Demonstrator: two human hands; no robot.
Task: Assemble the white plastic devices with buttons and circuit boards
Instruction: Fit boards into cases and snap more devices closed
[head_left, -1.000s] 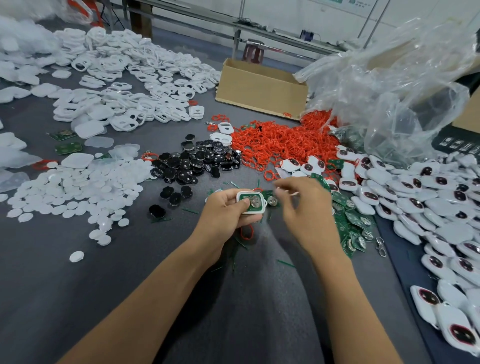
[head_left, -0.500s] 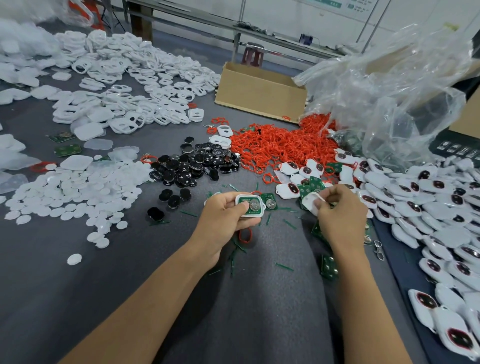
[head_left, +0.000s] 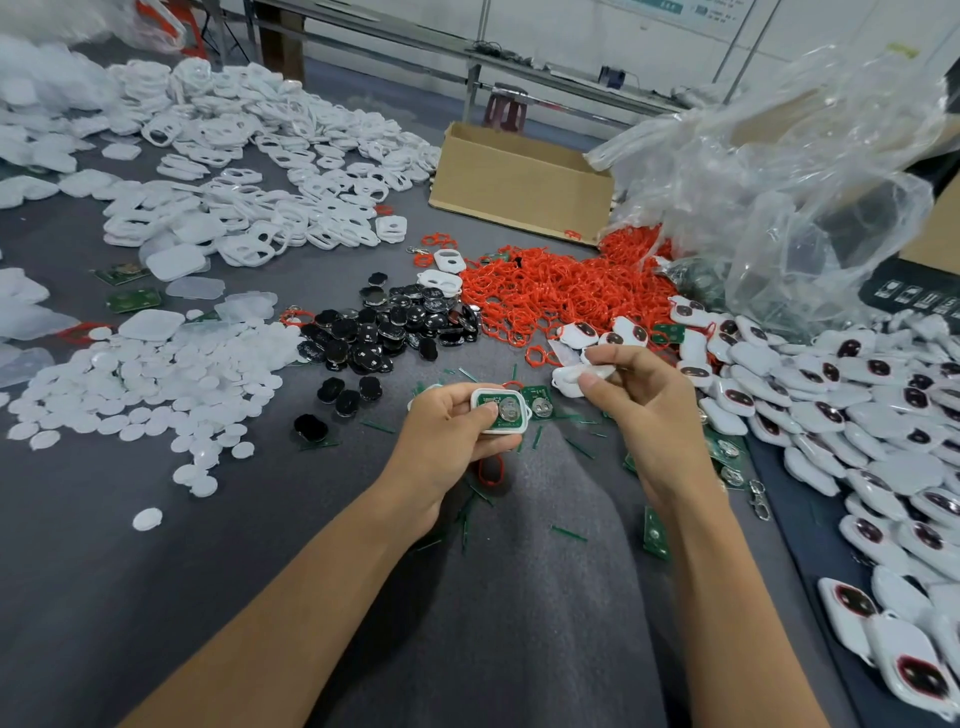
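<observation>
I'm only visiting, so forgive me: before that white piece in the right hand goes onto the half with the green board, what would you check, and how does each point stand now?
1. Left hand grips the open shell, open side up: ok.
2. Circuit board lies inside the shell, coin cell facing up: ok.
3. Right hand pinches the white cover: ok.
4. Cover turned the right way for the shell: cannot tell, fingers hide much of it.
5. Air between cover and shell free of other parts: ok.
</observation>
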